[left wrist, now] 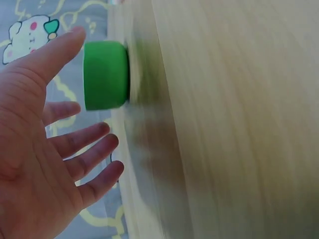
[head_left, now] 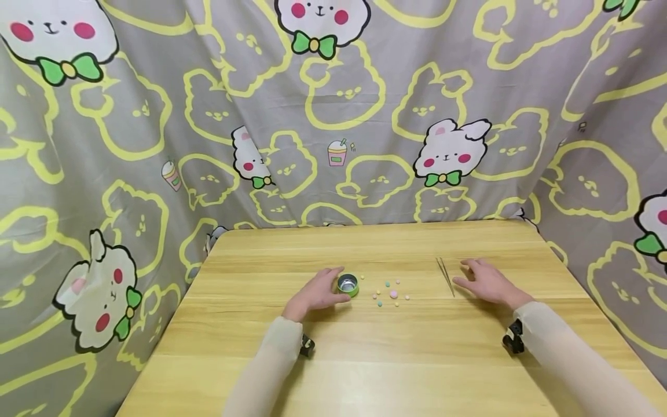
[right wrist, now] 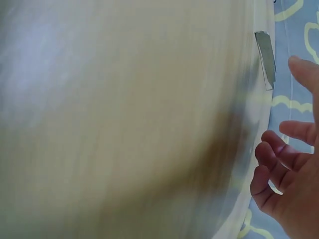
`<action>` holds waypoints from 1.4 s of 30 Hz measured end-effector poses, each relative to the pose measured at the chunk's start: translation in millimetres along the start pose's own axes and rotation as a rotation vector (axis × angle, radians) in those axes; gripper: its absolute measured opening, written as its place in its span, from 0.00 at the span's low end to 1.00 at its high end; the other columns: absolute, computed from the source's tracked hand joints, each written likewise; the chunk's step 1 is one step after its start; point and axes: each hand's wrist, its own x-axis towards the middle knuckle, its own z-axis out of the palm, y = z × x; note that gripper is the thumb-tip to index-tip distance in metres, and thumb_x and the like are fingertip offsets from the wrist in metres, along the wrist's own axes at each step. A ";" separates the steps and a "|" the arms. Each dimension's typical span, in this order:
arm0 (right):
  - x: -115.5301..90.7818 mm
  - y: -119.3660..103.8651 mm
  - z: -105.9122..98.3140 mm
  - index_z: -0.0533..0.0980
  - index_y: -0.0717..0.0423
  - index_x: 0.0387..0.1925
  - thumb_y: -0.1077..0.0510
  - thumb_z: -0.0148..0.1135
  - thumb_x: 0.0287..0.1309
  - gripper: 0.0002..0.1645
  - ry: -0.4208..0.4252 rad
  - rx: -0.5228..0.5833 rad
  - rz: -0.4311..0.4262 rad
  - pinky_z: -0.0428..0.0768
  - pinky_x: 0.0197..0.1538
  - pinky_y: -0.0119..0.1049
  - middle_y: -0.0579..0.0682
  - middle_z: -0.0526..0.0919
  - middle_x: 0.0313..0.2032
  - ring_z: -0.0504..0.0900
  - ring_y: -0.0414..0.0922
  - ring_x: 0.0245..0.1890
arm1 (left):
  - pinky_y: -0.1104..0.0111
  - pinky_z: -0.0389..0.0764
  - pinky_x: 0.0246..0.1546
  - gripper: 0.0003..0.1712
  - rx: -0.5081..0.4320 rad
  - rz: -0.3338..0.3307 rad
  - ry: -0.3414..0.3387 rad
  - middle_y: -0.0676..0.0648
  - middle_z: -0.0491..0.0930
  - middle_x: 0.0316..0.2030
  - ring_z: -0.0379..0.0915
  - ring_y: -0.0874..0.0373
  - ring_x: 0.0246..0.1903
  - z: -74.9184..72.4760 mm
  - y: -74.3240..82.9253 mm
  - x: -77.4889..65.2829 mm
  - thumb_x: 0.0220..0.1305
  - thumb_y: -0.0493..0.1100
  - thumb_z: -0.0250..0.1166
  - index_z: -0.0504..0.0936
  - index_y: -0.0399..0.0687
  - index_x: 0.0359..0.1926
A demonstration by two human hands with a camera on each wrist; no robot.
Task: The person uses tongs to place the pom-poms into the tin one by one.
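Note:
A small round green tin [head_left: 348, 285] with a silvery inside stands on the wooden table. My left hand [head_left: 319, 291] is around its left side, thumb and fingers spread. In the left wrist view a gap shows between the hand and the green tin [left wrist: 105, 74]. Metal tweezers [head_left: 445, 277] lie on the table to the right, their two arms apart. My right hand [head_left: 487, 282] is just right of the tweezers, with loosely bent fingers and nothing in them. Several small beads, pink, yellow and teal, lie scattered between the tin and the tweezers, among them a larger pink bead [head_left: 394, 295].
The light wooden table [head_left: 365, 370] fills the space before me. A grey patterned curtain [head_left: 323, 174] with yellow outlines and white rabbits hangs behind it and at both sides. Black wrist cameras, such as the right one [head_left: 513, 337], sit under my sleeves.

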 end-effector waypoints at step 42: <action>39.8 -9.3 23.6 0.72 0.68 0.51 0.56 0.64 0.56 0.25 -0.006 0.073 -0.048 0.70 0.34 0.40 0.46 0.73 0.26 0.70 0.42 0.26 | 0.60 0.68 0.55 0.34 0.049 0.040 -0.009 0.48 0.76 0.51 0.71 0.53 0.52 9.9 5.1 24.8 0.51 0.55 0.72 0.73 0.49 0.57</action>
